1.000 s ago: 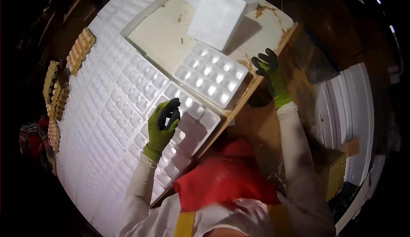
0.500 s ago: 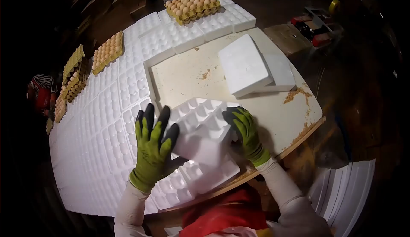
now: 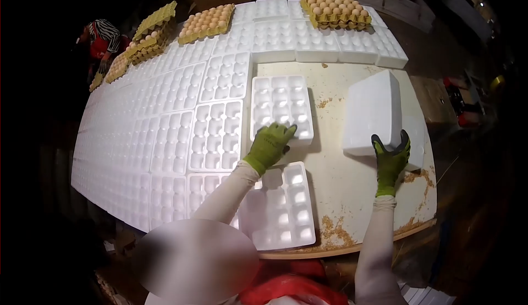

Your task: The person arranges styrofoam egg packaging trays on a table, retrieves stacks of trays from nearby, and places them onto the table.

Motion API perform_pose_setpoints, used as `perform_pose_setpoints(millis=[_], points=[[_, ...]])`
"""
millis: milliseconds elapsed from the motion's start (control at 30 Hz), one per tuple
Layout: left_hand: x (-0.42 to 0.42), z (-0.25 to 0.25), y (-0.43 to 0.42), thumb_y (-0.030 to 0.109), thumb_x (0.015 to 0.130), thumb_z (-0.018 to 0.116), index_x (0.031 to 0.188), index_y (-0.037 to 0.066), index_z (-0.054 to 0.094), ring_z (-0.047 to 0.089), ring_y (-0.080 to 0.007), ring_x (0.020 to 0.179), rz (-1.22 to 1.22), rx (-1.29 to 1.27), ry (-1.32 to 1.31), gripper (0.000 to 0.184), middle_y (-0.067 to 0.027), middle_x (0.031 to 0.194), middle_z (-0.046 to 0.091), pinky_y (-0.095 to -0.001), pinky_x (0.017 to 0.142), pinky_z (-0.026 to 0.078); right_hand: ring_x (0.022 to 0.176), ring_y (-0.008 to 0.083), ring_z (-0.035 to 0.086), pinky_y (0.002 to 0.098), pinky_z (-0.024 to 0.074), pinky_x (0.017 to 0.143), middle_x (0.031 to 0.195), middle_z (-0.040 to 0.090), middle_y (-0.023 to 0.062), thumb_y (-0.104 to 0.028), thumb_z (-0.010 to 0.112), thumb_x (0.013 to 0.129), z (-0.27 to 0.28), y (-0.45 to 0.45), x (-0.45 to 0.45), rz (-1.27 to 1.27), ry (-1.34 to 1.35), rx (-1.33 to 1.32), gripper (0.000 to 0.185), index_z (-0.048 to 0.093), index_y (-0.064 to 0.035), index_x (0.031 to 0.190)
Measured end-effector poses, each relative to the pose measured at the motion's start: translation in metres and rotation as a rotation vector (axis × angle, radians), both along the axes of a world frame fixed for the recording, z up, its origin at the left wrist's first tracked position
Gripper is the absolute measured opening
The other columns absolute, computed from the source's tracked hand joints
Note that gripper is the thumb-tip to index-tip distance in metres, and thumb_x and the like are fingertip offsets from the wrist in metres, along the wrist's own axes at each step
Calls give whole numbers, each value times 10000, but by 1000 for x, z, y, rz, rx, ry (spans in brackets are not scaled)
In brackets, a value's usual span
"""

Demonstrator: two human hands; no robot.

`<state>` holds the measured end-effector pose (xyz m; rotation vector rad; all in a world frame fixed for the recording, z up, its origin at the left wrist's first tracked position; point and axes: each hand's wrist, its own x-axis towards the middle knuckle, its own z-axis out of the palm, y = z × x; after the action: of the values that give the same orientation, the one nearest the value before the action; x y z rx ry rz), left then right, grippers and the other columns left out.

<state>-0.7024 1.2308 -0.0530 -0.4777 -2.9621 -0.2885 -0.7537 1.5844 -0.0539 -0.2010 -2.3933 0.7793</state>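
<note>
My left hand [image 3: 269,146], in a green glove with dark fingertips, has its fingers curled over the near edge of a white foam egg tray [image 3: 280,93]. The tray lies cells up on the table. My right hand [image 3: 391,162], in a matching glove, grips the near end of an upside-down foam egg tray [image 3: 371,110], thumb and fingers either side of its corner. That tray is tilted over another upside-down foam tray [image 3: 413,140]. Close below my left forearm sits a cells-up foam tray [image 3: 283,211], slightly askew.
Rows of foam trays [image 3: 170,134] cover the table's left side and far edge. Egg-filled yellow trays stand at the far side [image 3: 335,11] and far left [image 3: 206,23]. Brown crumbs [image 3: 335,231] lie on the tabletop [image 3: 341,195]. A person [image 3: 102,38] is at the far left.
The foam tray that was between both hands now lies farther up the table, against the rows. My right hand has moved right onto the upside-down tray. The view has shifted.
</note>
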Motion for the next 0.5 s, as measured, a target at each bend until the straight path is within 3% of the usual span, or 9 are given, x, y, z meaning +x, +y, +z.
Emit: perform_pose_setpoints(millis=[67,167,300,333,433,467,500], points=[[14,-8,-6,216,823,753,1401,199,546,598,-287,1060,-11,89,-111,614,-80,1107,626,-452,897,489,1231,364,527,477,444,1045,1369,513,182,-282,960,627,24,-16,15,228,122,-220,962,469,1,1405],[24,-16,-20,185,864,710,1392,214,556,605,-276,1026,-43,159,-111,551,-66,1065,636,-443,883,490,1229,351,511,474,457,1030,1383,469,174,-212,954,626,59,-31,33,474,107,-180,977,441,4,1429],[-11,-19,-36,161,876,689,1371,221,575,606,-271,1006,-68,72,-30,511,-58,1062,639,-437,883,487,1174,373,519,473,482,981,1310,500,184,-221,946,638,89,-52,78,524,82,-6,963,450,18,1428],[-28,-19,-39,152,881,678,1359,228,585,606,-273,1016,-51,50,-37,493,-57,1072,642,-426,893,480,1156,376,524,476,482,971,1275,515,194,-248,952,638,87,-53,92,524,130,155,951,471,25,1412],[-85,-39,-50,148,882,667,1350,243,596,596,-279,1053,45,51,5,482,-61,1082,640,-433,904,472,1142,422,514,516,498,923,1269,514,231,-257,949,661,77,-51,161,495,4,219,914,474,17,1393],[-101,-42,-55,144,881,664,1344,247,602,592,-278,1068,85,57,26,478,-60,1083,638,-440,904,471,1129,444,513,536,494,921,1258,513,242,-284,940,675,70,-38,189,478,-90,308,909,469,6,1396],[-111,-43,-58,129,881,653,1336,251,613,589,-272,1086,136,30,58,473,-56,1091,634,-457,909,468,1129,455,508,569,483,922,1267,503,244,-398,901,715,59,-24,221,411,-184,444,886,482,-7,1391]])
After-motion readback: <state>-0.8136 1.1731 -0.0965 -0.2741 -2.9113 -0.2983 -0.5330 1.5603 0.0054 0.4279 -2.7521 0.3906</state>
